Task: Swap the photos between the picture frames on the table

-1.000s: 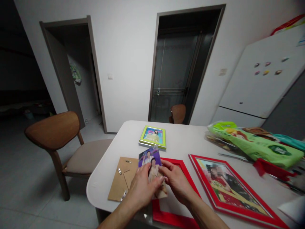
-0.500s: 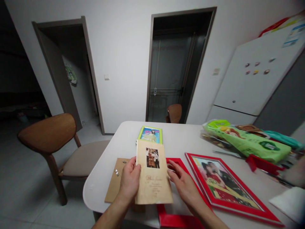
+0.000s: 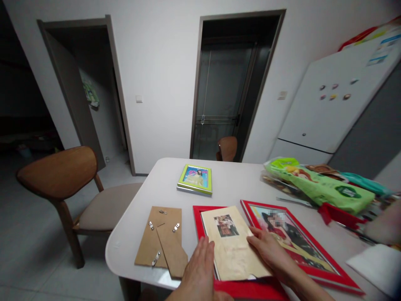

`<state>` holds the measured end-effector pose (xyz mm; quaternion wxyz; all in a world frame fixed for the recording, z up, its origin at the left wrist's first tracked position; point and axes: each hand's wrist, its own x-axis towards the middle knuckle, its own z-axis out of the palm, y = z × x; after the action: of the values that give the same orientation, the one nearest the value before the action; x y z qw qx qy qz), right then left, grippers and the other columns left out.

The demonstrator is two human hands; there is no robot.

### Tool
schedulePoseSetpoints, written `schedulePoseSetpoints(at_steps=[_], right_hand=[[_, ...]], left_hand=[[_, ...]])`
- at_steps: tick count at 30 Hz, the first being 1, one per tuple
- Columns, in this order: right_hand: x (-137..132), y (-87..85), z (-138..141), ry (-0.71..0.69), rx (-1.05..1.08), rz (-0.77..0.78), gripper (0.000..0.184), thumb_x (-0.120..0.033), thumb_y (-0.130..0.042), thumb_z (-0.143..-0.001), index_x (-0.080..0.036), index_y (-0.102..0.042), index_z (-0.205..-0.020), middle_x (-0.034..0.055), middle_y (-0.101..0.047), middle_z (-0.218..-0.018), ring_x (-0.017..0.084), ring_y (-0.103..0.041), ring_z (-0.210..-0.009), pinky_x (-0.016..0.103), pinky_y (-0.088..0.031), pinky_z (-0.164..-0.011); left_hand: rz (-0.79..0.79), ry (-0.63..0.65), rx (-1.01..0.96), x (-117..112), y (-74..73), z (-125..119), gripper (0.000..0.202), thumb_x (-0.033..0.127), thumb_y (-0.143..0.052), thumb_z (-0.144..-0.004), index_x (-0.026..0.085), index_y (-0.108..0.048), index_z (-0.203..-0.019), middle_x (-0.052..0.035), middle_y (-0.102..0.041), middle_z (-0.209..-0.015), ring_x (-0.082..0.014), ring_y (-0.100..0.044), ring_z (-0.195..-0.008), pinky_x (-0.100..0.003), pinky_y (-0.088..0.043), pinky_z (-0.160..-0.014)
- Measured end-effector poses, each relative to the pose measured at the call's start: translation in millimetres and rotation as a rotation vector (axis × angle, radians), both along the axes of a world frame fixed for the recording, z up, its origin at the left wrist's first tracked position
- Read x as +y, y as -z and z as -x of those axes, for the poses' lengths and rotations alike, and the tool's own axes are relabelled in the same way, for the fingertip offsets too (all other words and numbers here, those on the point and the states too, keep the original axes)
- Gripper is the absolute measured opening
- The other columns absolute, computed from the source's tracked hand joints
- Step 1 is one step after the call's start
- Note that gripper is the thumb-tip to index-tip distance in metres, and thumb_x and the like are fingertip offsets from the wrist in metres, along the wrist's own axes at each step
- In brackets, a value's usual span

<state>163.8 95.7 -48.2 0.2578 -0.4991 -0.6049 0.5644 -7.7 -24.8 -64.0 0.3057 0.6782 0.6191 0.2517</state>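
Note:
A cream photo-frame insert sheet (image 3: 241,259), with a small printed picture near its top, lies slanted over a red picture frame (image 3: 198,215). Along the sheet's left edge rests my left hand (image 3: 198,267), its fingers stretched out side by side. My right hand (image 3: 271,251) pinches the sheet's right edge, thumb on top. To the left lies a brown backing board (image 3: 146,246) with metal clips and a hinged stand leg. A second red frame (image 3: 326,265) holding a portrait print lies on the right, partly behind my right forearm.
A small lime-green frame (image 3: 210,182) lies toward the back of the white table (image 3: 234,177). At right are a green package (image 3: 332,184), a red object (image 3: 340,217) and a white cloth (image 3: 376,267). Another person's arm (image 3: 384,225) enters there. A wooden chair (image 3: 59,173) stands left.
The insert sheet has come down from the raised position onto the red frame, moving right. My left hand has opened from its grip, and my right hand has closed on the sheet's edge.

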Motion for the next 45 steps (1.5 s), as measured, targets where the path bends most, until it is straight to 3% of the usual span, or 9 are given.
schedulePoseSetpoints(at_steps=[5, 13, 17, 21, 26, 30, 35, 39, 45], right_hand=[[-0.2, 5.0, 15.7, -0.041, -0.186, -0.223, 0.042, -0.022, -0.032, -0.069, -0.012, -0.05, -0.105, 0.0081, -0.066, -0.078, 0.019, -0.061, -0.067, 0.026, -0.044, -0.056], [-7.1, 3.1, 17.4, -0.022, -0.991, -0.761, 0.032, -0.032, -0.036, -0.073, -0.012, -0.056, -0.087, 0.0142, -0.057, -0.083, 0.025, -0.056, -0.073, 0.033, -0.04, -0.061], [-14.3, -2.4, 30.7, -0.044, -0.874, -0.836, 0.036, -0.031, -0.037, -0.075, -0.012, -0.052, -0.101, 0.0134, -0.054, -0.091, 0.023, -0.053, -0.081, 0.033, -0.039, -0.068], [-48.2, -9.1, 78.5, -0.281, -0.557, -0.85, 0.038, -0.032, -0.042, -0.074, -0.016, -0.05, -0.108, 0.011, -0.051, -0.103, 0.022, -0.046, -0.095, 0.032, -0.035, -0.082], [-91.9, 2.6, 140.2, -0.409, -0.483, -0.797, 0.05, -0.032, -0.059, -0.058, -0.021, -0.051, -0.106, 0.0086, -0.051, -0.094, 0.025, -0.046, -0.087, 0.037, -0.037, -0.077], [-93.7, -1.0, 140.6, -0.399, -0.292, -0.684, 0.057, -0.015, -0.05, -0.059, -0.018, -0.042, -0.115, 0.0083, -0.047, -0.1, 0.019, -0.045, -0.093, 0.03, -0.037, -0.083], [-78.4, -31.3, 84.8, -0.368, -0.183, -0.719, 0.049, -0.017, -0.048, -0.061, -0.018, -0.049, -0.11, 0.0074, -0.045, -0.104, 0.019, -0.043, -0.099, 0.031, -0.034, -0.09], [-62.3, -41.8, 25.2, -0.315, -0.332, -0.666, 0.042, -0.024, -0.047, -0.064, -0.019, -0.054, -0.105, 0.0097, -0.044, -0.11, 0.023, -0.042, -0.105, 0.036, -0.033, -0.092], [-43.0, -27.4, -18.3, -0.248, -0.53, -0.604, 0.043, -0.029, -0.046, -0.063, -0.017, -0.058, -0.102, 0.0116, -0.049, -0.11, 0.025, -0.044, -0.105, 0.038, -0.032, -0.092]], left_hand=[[0.016, 0.019, 0.063, 1.9, -10.4, 9.5, 0.1, 0.026, -0.076, -0.045, 0.007, -0.022, -0.127, -0.0203, -0.015, -0.134, -0.0314, -0.012, -0.123, -0.046, -0.016, -0.101], [-0.001, 0.078, 0.161, -2.4, -18.7, 21.3, 0.096, 0.038, -0.075, -0.046, 0.006, -0.029, -0.124, -0.0198, -0.022, -0.132, -0.0287, -0.019, -0.122, -0.042, -0.02, -0.1], [-0.042, -0.017, 0.263, -18.9, -19.1, 56.0, 0.087, 0.036, -0.07, -0.054, 0.012, -0.028, -0.125, -0.0151, -0.021, -0.134, -0.0258, -0.018, -0.123, -0.042, -0.019, -0.101], [-0.018, -0.225, 0.428, -43.0, -9.2, 98.6, 0.084, 0.035, -0.069, -0.055, 0.008, -0.03, -0.124, -0.0185, -0.02, -0.133, -0.0281, -0.017, -0.122, -0.043, -0.02, -0.1], [-0.135, -0.172, 0.484, -65.8, 16.8, 126.5, 0.075, 0.029, -0.071, -0.054, 0.017, -0.037, -0.121, -0.015, -0.03, -0.13, -0.0285, -0.027, -0.119, -0.043, -0.027, -0.097], [-0.363, -0.142, 0.487, -69.7, 23.4, 140.1, 0.059, 0.025, -0.064, -0.065, 0.022, -0.04, -0.118, -0.0128, -0.038, -0.126, -0.0258, -0.036, -0.115, -0.04, -0.036, -0.092], [-0.528, -0.068, 0.505, -50.7, -1.8, 105.1, 0.056, 0.022, -0.061, -0.068, 0.017, -0.038, -0.119, -0.0156, -0.035, -0.128, -0.0263, -0.03, -0.118, -0.04, -0.035, -0.092], [-0.383, 0.018, 0.51, -22.0, -20.2, 39.7, 0.06, 0.027, -0.065, -0.063, 0.008, -0.042, -0.115, -0.0207, -0.034, -0.127, -0.0299, -0.027, -0.118, -0.04, -0.034, -0.093], [-0.259, 0.027, 0.376, 10.9, -1.8, -9.6, 0.059, 0.036, -0.06, -0.068, 0.011, -0.041, -0.118, -0.016, -0.036, -0.128, -0.0268, -0.029, -0.118, -0.036, -0.03, -0.096]])
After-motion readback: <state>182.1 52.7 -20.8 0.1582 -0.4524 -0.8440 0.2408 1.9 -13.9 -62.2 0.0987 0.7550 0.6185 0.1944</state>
